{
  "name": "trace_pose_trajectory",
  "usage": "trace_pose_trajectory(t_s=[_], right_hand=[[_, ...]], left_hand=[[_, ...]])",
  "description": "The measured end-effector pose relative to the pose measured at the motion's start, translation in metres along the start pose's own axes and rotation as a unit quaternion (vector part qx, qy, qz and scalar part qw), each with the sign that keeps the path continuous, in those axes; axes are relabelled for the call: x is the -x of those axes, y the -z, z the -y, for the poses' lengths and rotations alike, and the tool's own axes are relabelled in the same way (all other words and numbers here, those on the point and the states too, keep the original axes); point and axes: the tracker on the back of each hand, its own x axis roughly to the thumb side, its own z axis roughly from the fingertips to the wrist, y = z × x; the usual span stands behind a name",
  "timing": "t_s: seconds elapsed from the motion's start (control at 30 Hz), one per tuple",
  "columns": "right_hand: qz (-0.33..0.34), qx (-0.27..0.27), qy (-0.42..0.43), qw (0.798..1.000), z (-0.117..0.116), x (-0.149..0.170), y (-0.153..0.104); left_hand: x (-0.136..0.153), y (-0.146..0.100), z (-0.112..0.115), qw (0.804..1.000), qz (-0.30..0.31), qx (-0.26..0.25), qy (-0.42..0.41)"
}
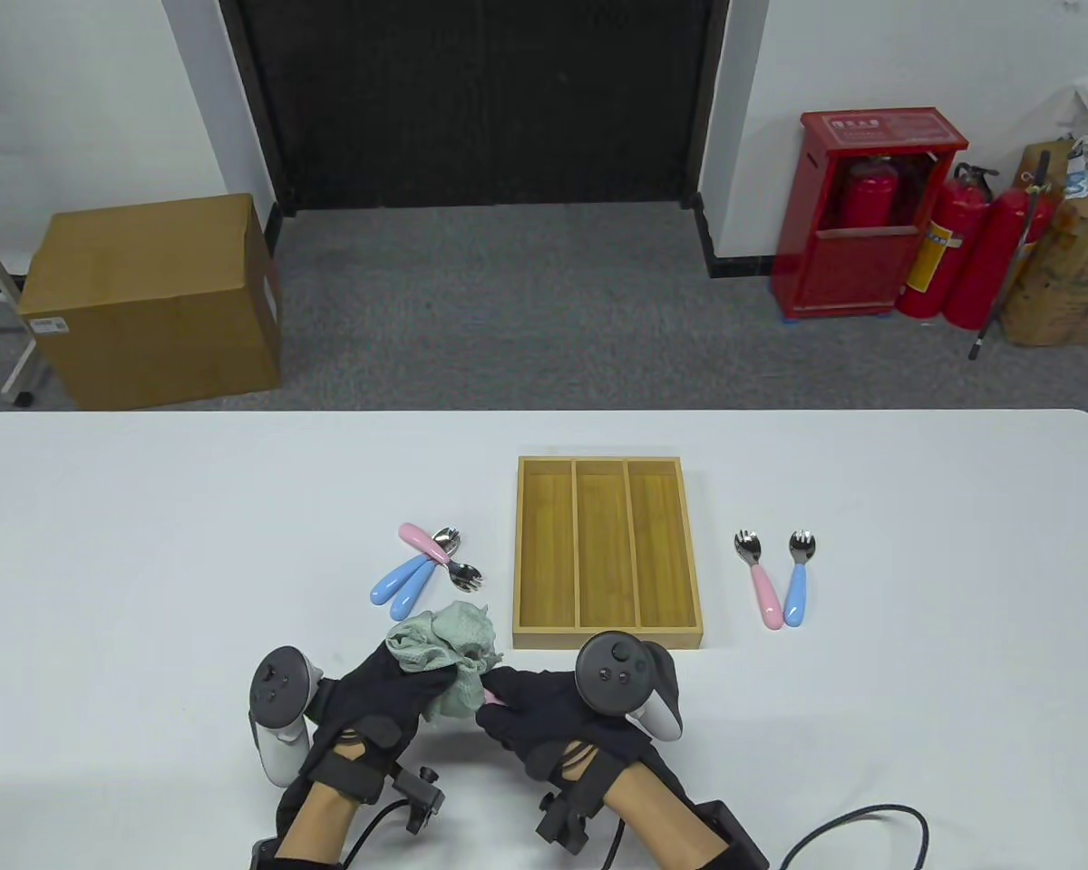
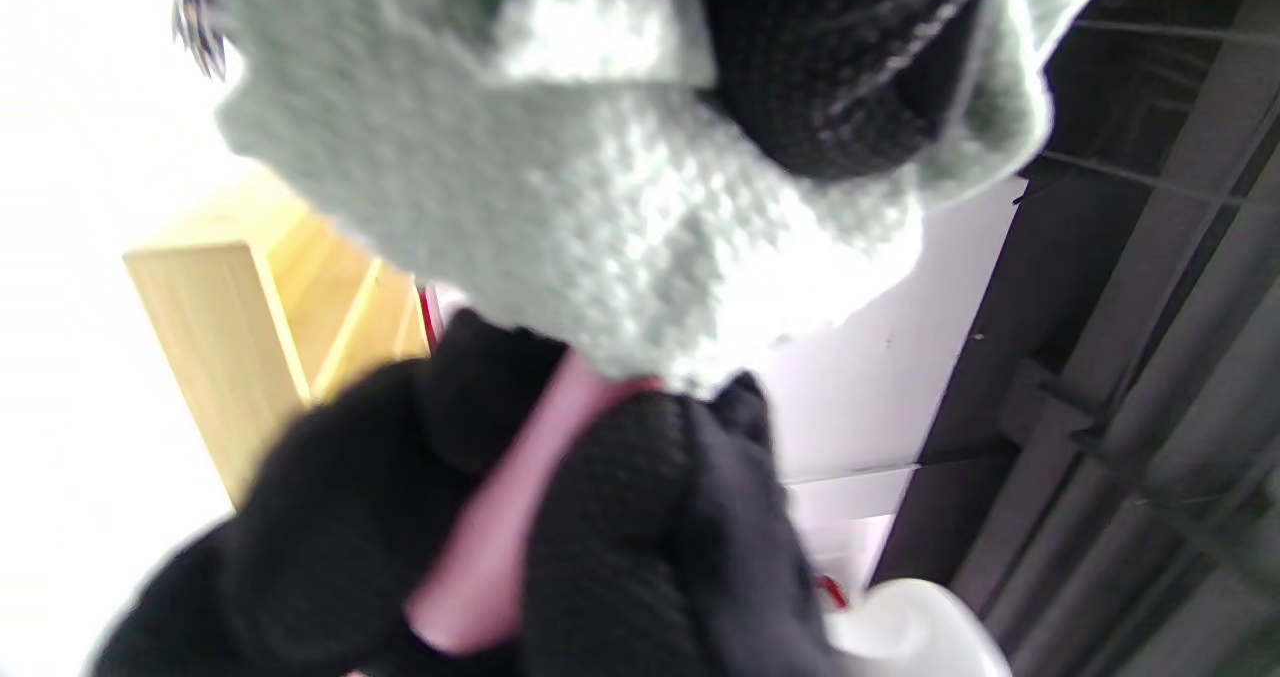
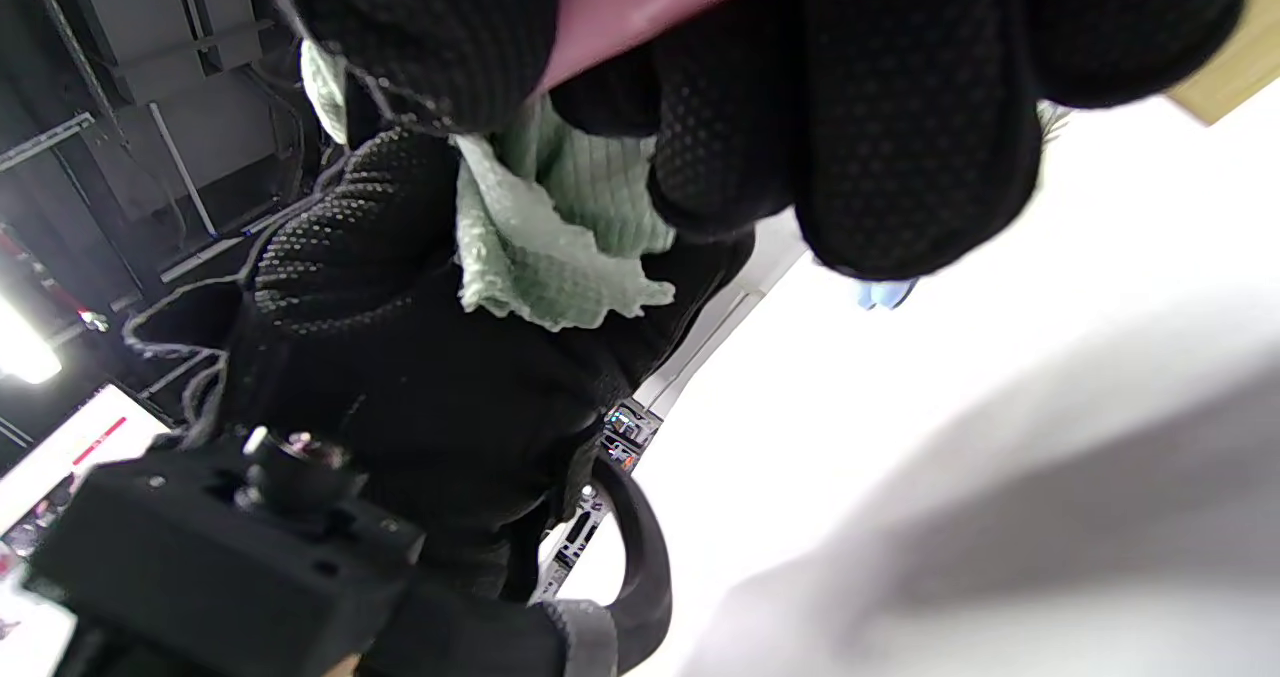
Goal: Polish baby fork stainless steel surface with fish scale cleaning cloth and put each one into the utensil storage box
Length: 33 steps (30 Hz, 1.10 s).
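Near the front edge of the white desk, the left hand has its grip bunched round a pale green cloth, fingers curled into the folds. The right hand meets it from the other side, its grip closed on the pink handle of a fork; the handle runs between the gloved fingers and its metal end is buried in the cloth, so the head cannot be seen. Just beyond the hands sits the wooden box, its three long compartments bare. Left of the box lies a small cluster of forks, one pink and two blue, overlapping. Right of the box, a pink fork and a blue fork lie side by side, heads pointing away from the person.
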Motion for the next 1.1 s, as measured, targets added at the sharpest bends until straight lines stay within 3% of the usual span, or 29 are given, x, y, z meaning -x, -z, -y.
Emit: trace_pose_trajectory(t_s=[0.2,0.6,0.77,1.1], right_hand=[[-0.001,-0.004,-0.022,1.0,0.004,0.004,-0.001],[-0.006,-0.016,-0.025,1.0,-0.002,0.008,-0.002],[-0.01,-0.016,-0.038,0.999,0.0,0.008,-0.002],[-0.007,-0.016,-0.111,0.994,0.005,0.009,-0.004]], left_hand=[[-0.001,-0.001,-0.002,0.996,0.014,-0.016,0.083],[-0.004,-0.002,0.002,0.999,0.018,-0.01,0.045],[-0.01,-0.001,0.002,0.997,0.027,0.0,0.068],[-0.029,-0.002,0.013,0.958,0.068,0.031,0.276]])
